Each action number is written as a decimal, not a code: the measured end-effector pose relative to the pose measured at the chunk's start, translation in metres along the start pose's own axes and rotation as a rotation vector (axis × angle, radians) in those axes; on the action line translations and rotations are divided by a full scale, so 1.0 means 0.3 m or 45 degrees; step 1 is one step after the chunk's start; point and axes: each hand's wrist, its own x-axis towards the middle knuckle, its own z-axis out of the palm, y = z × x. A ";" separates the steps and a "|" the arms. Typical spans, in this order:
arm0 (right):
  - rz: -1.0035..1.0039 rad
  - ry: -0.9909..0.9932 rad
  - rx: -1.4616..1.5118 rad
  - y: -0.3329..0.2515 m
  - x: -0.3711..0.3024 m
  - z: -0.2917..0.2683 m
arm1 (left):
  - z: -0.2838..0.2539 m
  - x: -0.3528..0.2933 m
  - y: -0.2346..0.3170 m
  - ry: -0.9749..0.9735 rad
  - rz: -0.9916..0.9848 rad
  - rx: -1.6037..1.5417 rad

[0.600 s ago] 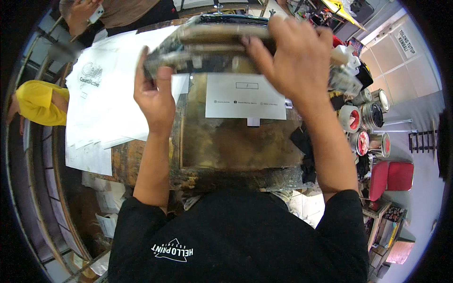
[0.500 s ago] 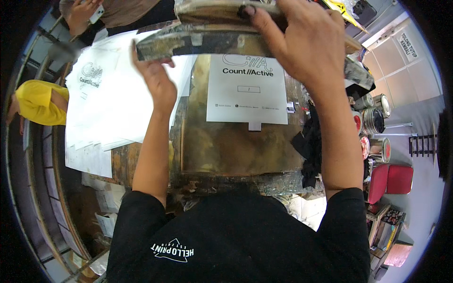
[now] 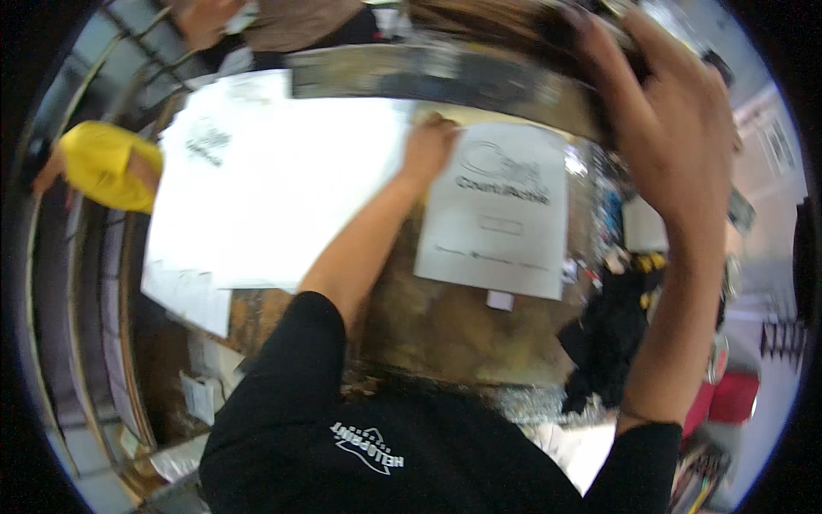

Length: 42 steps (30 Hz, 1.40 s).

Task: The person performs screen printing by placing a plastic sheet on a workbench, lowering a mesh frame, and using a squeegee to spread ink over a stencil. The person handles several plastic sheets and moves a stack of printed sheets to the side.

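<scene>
A white sheet of paper with black lettering and a line drawing lies on the brown, stained work board. My left hand is at its upper left corner, fingers closed on the edge of the paper. Above the far end of the sheet, a worn screen printing frame is raised, with dark and grey patches along its bar. My right hand grips its right part at the upper right; blur smears the fingertips there. A small white tab sticks out below the sheet's near edge.
A broad stack of white paper lies left of the board. Black cloth is heaped at the right edge. A person in yellow is at the left, another person's hand at the top. A red chair stands at right.
My left hand has left the frame and moved right to the printed sheet's corner. My right hand still holds the raised frame. The view has shifted, and the sheet now sits slightly turned.
</scene>
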 end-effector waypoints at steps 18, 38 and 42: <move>0.078 -0.113 -0.097 0.029 -0.064 0.024 | -0.872 -0.226 -0.828 0.751 -0.600 0.206; 0.000 -0.008 -0.013 -0.030 -0.115 0.005 | -1.304 -0.808 -1.059 -0.052 -0.711 0.571; -0.077 0.069 -0.045 -0.055 -0.134 -0.007 | -1.489 -0.627 -0.932 -0.242 -0.468 0.508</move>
